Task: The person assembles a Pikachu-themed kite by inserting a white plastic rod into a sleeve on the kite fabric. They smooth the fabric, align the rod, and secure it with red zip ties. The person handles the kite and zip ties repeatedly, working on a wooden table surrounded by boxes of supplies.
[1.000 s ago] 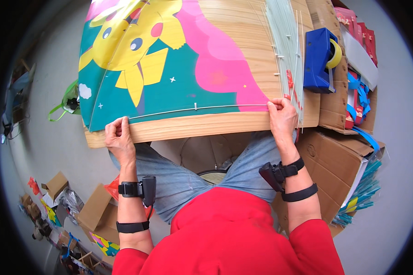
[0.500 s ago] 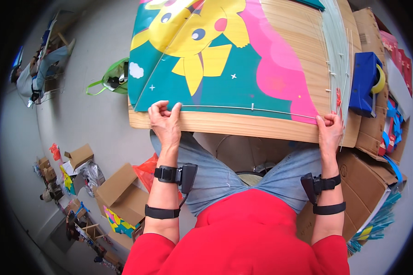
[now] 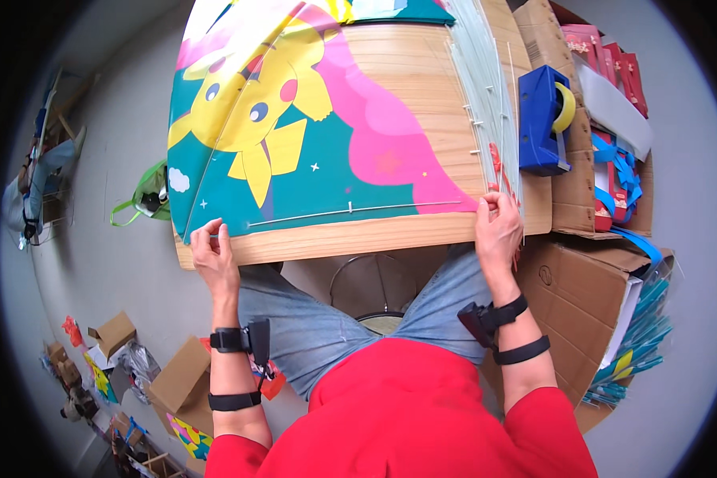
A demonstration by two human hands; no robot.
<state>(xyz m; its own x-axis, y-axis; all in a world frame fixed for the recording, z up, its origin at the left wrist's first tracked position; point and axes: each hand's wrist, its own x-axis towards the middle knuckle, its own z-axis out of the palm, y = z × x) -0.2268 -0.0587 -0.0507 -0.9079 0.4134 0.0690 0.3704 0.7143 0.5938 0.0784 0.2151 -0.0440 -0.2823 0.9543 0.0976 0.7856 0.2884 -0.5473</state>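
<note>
A printed sheet (image 3: pixel 295 187) in teal, pink and yellow lies on the wooden tabletop (image 3: pixel 358 237). Along its near edge rests a thin white rod (image 3: pixel 390 209) with a small white clip midway. My left hand (image 3: pixel 217 253) is closed in a pinch at the sheet's near left corner, just beyond the rod's left end. At the sheet's pointed right tip, the thumb and fingers of my right hand (image 3: pixel 497 231) are pinched together. Both rod ends show apart from my fingertips. What lies under the fingers is partly hidden.
Many thin pale rods (image 3: pixel 486 95) with small white clips lie along the table's right side. Beyond them stands a blue tape dispenser (image 3: pixel 540 119) by an open carton (image 3: pixel 575 183). Another cardboard box (image 3: pixel 573 299) sits lower right. A green bag (image 3: pixel 147 195) is beside the table's left edge.
The whole view has shifted, with the table now further left. My hands have spread outward from the rod's ends, which they touched before; the rod now lies free between them.
</note>
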